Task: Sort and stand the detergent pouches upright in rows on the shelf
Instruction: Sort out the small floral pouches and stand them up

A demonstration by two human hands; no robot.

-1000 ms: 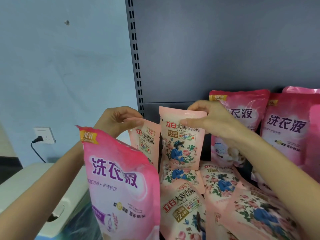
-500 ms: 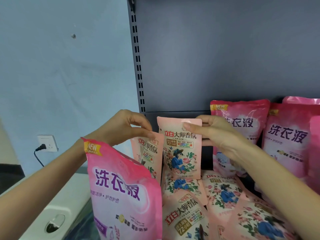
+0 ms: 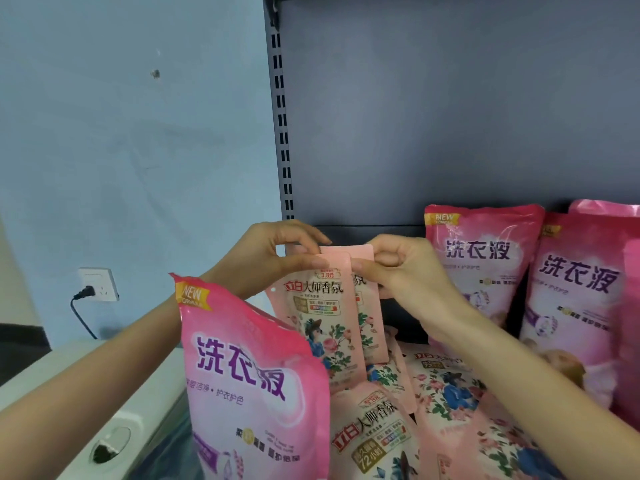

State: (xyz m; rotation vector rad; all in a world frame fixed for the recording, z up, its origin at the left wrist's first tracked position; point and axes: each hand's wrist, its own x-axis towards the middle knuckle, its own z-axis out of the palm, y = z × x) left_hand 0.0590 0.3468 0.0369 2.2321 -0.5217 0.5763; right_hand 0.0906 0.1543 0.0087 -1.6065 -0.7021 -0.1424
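front pouch point(image 3: 322, 327) and rear pouch point(image 3: 370, 317), upright
we see both pale pink and floral, overlapping, above flat-lying floral pouches point(image 3: 446, 386).

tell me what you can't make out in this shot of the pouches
Head view only:
1. Label of the rear floral pouch: mostly hidden behind the front floral pouch.
2. Floor of the shelf: covered by the lying floral pouches and the big pink pouch.
3. The rightmost pink pouch: cut off by the right edge, blurred.
4. Fine print on the big pink pouch: too blurred to read.
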